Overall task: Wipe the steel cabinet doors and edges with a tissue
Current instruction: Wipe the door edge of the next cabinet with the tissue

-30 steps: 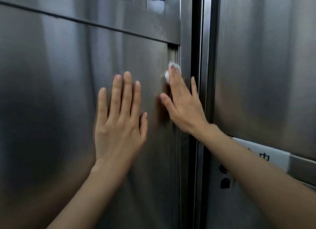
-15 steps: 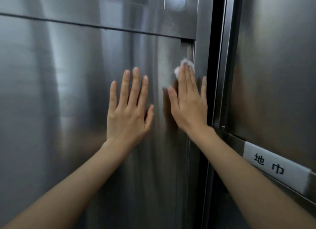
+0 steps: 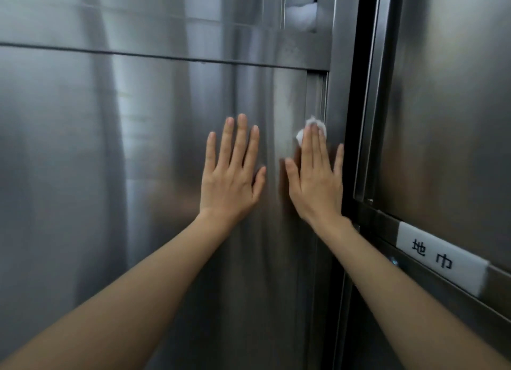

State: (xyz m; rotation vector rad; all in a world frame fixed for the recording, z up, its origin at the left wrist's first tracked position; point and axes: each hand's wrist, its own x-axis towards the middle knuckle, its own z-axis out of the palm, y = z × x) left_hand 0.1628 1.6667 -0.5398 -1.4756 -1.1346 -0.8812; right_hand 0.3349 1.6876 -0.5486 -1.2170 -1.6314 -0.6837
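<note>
Both hands sit lower on the steel cabinet door than a second ago. Left hand lies flat, fingers straight, holding nothing. Right hand presses a white tissue under straight fingers at the door's right edge; most of the tissue is hidden. A white label on the neighbouring door reads "地巾".

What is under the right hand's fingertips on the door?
A crumpled white tissue shows under the right hand, pressed against the steel door. The fingers cover the rest of it.
</note>
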